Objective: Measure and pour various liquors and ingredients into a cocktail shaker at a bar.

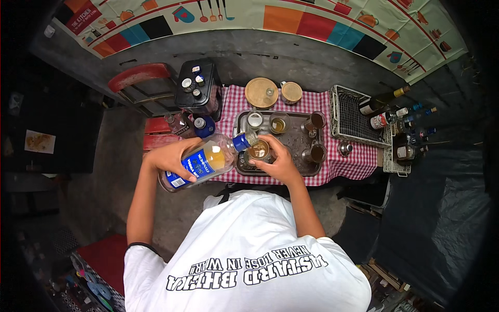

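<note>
My left hand [170, 156] grips the body of a clear glass vodka bottle [219, 156] with a blue label. The bottle is tilted, and its blue-collared neck reaches over a drinking glass [259, 149]. My right hand [280, 160] holds this glass at the left front of a brown tray [286, 170]; some amber liquid shows inside. I cannot tell whether liquid is flowing. Behind it on the tray stand a glass with pale contents [255, 120] and a glass with yellowish liquid [279, 124]. Two glass mugs [314, 121] [314, 153] with dark brown contents are at the right.
A checkered cloth [230, 99] covers the table. Wooden lids [261, 93] [291, 92] top containers at the back. A blue bottle [204, 125] and a black bin [197, 97] bearing loose caps stand left. Right are a wire basket [351, 134], a metal shaker top [344, 148] and several bottles [382, 102].
</note>
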`<state>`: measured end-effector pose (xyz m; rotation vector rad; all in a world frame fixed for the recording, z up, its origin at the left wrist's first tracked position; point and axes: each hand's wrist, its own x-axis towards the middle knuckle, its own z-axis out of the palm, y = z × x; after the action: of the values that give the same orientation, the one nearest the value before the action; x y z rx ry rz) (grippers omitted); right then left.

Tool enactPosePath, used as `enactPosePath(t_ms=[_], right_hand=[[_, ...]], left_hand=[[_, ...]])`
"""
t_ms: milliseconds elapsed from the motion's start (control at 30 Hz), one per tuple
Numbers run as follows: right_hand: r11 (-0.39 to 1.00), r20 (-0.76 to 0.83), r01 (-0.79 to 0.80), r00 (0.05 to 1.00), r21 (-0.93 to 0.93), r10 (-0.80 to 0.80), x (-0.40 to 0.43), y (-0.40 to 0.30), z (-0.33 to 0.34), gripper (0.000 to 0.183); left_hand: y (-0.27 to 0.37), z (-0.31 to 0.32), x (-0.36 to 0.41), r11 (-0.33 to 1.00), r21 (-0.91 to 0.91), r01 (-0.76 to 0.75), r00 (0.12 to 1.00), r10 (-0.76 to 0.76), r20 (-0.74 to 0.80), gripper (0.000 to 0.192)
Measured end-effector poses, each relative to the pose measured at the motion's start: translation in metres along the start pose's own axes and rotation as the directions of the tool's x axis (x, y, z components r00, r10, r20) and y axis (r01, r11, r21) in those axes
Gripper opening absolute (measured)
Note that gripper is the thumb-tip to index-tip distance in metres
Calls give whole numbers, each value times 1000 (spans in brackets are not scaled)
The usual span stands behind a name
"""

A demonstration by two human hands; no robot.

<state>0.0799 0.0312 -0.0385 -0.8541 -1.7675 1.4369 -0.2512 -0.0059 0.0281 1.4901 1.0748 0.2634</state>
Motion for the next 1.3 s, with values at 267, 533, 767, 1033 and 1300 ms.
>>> enactPosePath(t_ms=[267,533,767,1033,1300], right_hand=[[980,12,-99,995,-173,102,19,15,10,53],[883,94,-113,980,-456,174,41,64,13,55],[777,119,-155,952,-610,283,55,77,11,59],[706,174,-97,937,-701,302,69,91,10,59],[643,183,-87,922,-761,342,80,79,15,61]], left_hand=[[-42,40,-26,888,-375,-267,891,80,-447,111],[-86,67,-30,812,-420,-404,769,53,-637,113],[-110,66,-40,785,-419,-457,736,69,-674,109],[-118,62,-38,754,-443,-485,735,77,-673,107],[-122,60,-26,714,-497,-494,770,94,-631,112]])
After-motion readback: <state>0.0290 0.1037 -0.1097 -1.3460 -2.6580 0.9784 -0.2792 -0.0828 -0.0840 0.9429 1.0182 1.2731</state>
